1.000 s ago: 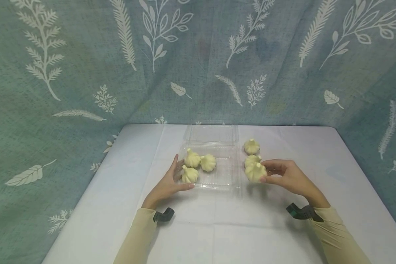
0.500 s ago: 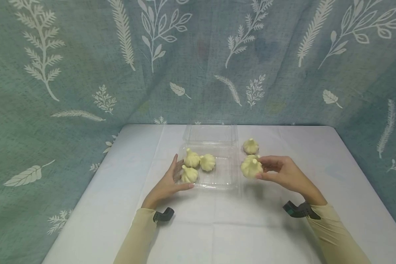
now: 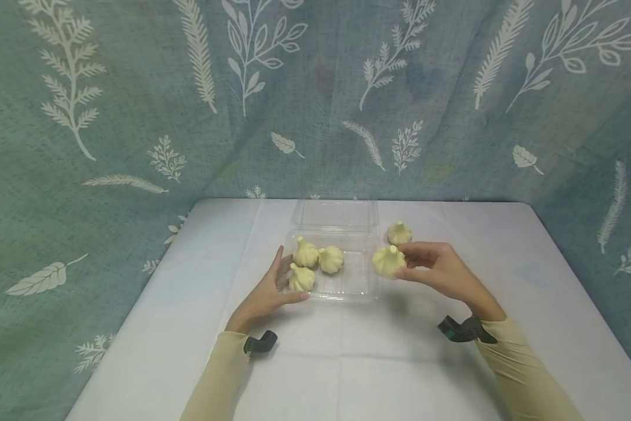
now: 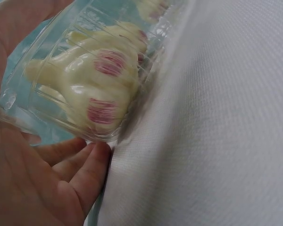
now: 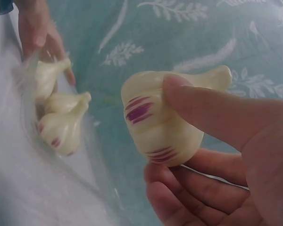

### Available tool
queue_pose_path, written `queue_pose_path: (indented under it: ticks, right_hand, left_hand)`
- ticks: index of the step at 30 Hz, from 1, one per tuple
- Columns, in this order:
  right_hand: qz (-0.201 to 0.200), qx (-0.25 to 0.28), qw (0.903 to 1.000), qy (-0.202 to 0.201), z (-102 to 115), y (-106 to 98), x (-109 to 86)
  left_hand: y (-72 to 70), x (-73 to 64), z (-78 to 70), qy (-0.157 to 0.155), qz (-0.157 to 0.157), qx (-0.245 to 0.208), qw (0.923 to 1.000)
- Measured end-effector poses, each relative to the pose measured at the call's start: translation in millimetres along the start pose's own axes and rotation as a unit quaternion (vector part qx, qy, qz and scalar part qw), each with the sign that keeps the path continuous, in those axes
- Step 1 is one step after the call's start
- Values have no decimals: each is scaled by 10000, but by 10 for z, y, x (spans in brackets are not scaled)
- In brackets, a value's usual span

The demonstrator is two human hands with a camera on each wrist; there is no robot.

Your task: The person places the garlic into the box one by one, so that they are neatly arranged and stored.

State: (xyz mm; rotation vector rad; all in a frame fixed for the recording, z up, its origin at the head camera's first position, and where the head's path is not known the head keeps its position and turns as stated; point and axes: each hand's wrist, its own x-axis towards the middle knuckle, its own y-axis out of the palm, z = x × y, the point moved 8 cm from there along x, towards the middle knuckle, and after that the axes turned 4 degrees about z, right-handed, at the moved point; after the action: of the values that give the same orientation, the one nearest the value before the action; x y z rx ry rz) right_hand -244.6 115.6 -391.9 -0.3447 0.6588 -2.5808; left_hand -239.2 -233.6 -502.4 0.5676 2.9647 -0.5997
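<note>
A right hand (image 3: pixel 437 268) pinches a garlic bulb (image 3: pixel 386 261) at the clear container's (image 3: pixel 341 299) three-o'clock rim, best lowered gently while the spread left hand (image 3: pixel 266 294) steadies eight o'clock.

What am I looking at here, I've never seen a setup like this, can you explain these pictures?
There's no machine, just a person working bare-handed. The wide picture comes from a head-worn camera looking forward and down; the two close ones come from wrist cameras, one per hand. On a white cloth sits a clear container, its lid open, with three garlic bulbs inside. The left hand rests against its near left corner. The right hand holds up another bulb by the container's right edge. One more bulb stands beyond; that hand may hide others.
</note>
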Motion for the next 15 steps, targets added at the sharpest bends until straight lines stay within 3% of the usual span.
queue_pose_path:
  ticks: [15]
  right_hand:
    - [-15, 254, 9997, 21, 75, 181, 203]
  left_hand:
    - [4, -4, 1, -46, -22, -40, 10000]
